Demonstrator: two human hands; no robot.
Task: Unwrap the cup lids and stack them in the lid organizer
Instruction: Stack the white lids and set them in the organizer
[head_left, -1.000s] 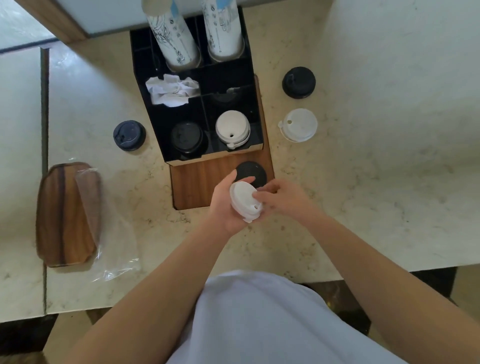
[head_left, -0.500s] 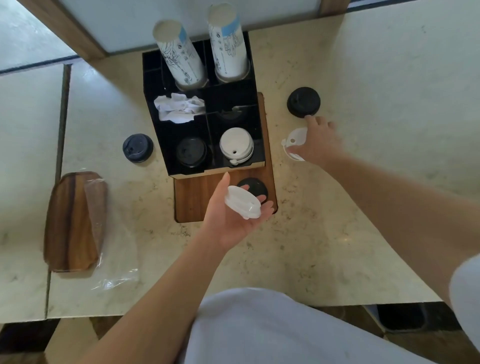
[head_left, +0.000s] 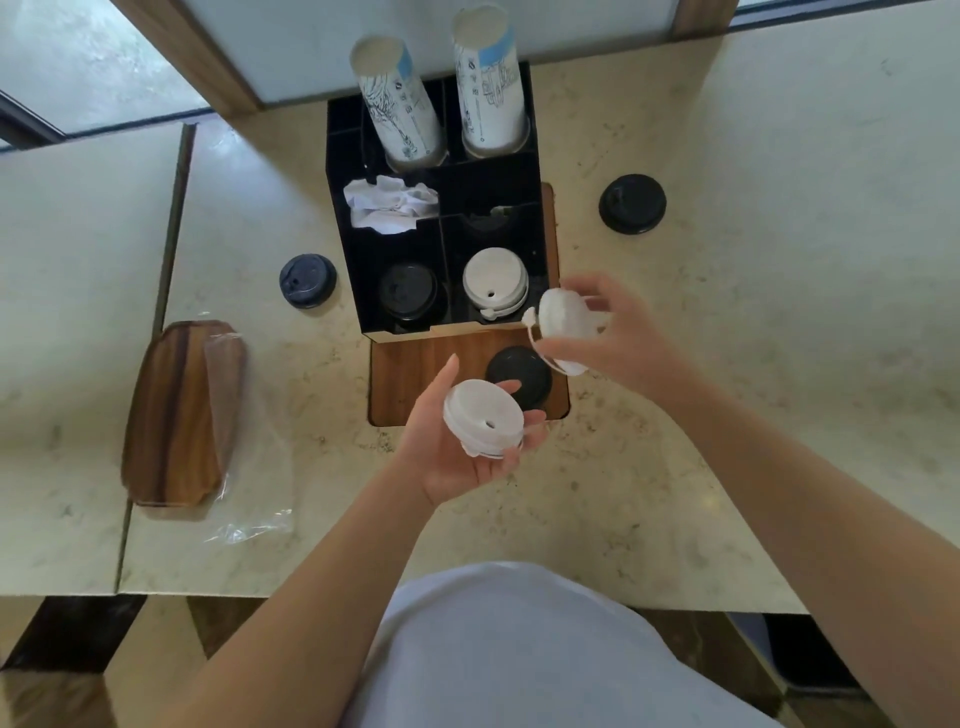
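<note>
A white cup lid lies on the upturned palm of my left hand, in front of the black lid organizer. My right hand grips a second white lid by its edge, tilted, just right of the organizer's front right compartment. That compartment holds a stack of white lids; the front left one holds black lids. A black lid lies on the wooden board under the organizer.
Two paper cup stacks stand in the organizer's back compartments, with crumpled white paper in the middle left one. Loose black lids lie on the counter at the left and at the right. A wooden tray with clear wrap sits far left.
My right hand reached to the white lid on the counter at the right, picked it up and brought it back toward the organizer. My left hand kept its lid on the palm.
</note>
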